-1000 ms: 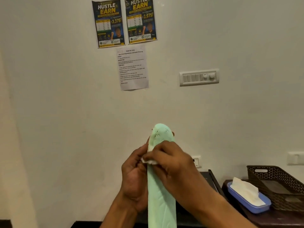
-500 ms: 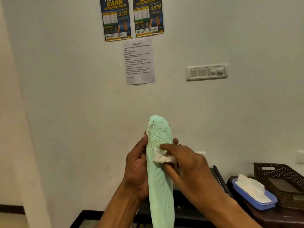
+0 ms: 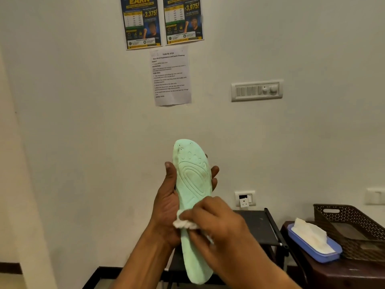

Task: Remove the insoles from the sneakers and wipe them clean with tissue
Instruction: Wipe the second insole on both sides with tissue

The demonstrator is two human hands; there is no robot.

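**Mint-green insole held up and wiped at mid-length**

In the lower centre of the frame, a pale green insole (image 3: 192, 184) stands nearly upright in front of the wall. Its toe end points up and its heel end hangs near the bottom edge. The moulded underside, with raised ovals and curved ridges, faces the camera.

The left hand (image 3: 166, 205) grips the insole from behind. Its thumb lies along the left edge, and its fingertips curl round the right edge just below the toe.

The right hand (image 3: 216, 224) comes in from the lower right. It pinches a crumpled white tissue (image 3: 183, 223) and presses it against the insole at about mid-length. The two hands are close together, both on the insole, and the tissue touches the heel of the left hand.

At lower right, a blue tissue box (image 3: 318, 256) with white sheets poking out sits on a dark brown table (image 3: 343, 276). It lies just beside a brown perforated basket (image 3: 350, 222). A black stand (image 3: 258, 224) shows behind the right hand.

On the wall, two posters (image 3: 141, 24) hang at the top centre with a printed sheet (image 3: 170, 77) below them. A switch panel (image 3: 257, 90) is to the right of the sheet, and a socket (image 3: 244, 198) is lower down.
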